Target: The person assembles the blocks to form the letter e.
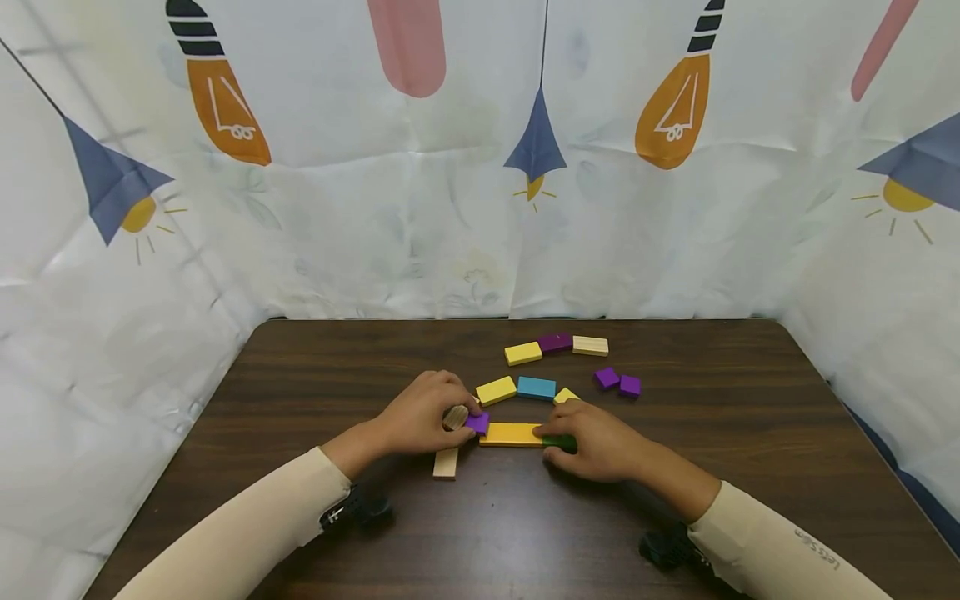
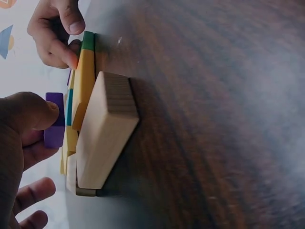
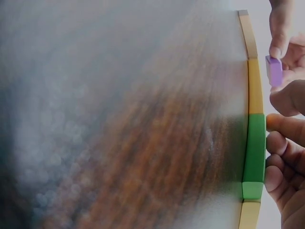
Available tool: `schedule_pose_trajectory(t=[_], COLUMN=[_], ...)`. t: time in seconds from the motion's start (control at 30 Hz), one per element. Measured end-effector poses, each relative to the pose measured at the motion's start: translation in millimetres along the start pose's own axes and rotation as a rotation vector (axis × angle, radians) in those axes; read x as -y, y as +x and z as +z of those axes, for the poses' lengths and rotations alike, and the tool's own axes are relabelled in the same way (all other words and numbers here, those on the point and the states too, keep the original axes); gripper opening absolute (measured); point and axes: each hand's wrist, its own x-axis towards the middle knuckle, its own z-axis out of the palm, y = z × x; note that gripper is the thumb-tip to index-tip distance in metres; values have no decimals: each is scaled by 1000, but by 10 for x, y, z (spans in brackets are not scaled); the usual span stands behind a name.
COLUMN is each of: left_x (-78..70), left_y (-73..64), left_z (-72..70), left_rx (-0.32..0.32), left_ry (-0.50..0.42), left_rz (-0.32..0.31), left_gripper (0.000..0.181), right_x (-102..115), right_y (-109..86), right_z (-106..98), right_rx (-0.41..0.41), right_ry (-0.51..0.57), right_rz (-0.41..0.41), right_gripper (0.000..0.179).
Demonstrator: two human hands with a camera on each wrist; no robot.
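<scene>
My left hand (image 1: pixel 429 412) pinches a small purple block (image 2: pixel 55 119) between thumb and fingers, a little above the table. Under and beside that hand lie plain wooden blocks (image 1: pixel 446 464), partly hidden by it. A long yellow block (image 1: pixel 510 434) lies just right of the purple one, its right end meeting a green block (image 3: pixel 255 148). My right hand (image 1: pixel 600 442) rests over the green block, its fingertips touching near the joint with the yellow block. No thumb shows across the green block's near side in the right wrist view.
Behind the hands, yellow (image 1: pixel 497 391) and blue (image 1: pixel 536 387) blocks form a curved row. Farther back lie a yellow block (image 1: pixel 522 353), a dark purple block (image 1: pixel 555 342) and a plain wooden block (image 1: pixel 590 345). Two purple blocks (image 1: pixel 607 378) sit right of centre. A patterned curtain (image 1: pixel 465 233) hangs behind the table.
</scene>
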Motion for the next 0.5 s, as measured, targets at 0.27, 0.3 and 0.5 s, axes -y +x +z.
schedule_pose_trajectory(t=[0.27,0.3,0.5], left_x=[43,48,56], left_y=[-96,-107,-155], left_z=[52,59,95], left_rx=[-30,-35,-42], left_ry=[12,16,1], left_rz=[-9,-6,-14], left_gripper=[20,20,21], right_x=[-8,-6,4], right_y=[4,6,1], right_z=[7,7,0], right_rx=[-9,-7,2], right_ry=[0,0,4], right_rz=[-10,-6,1], right_gripper=[30,30,30])
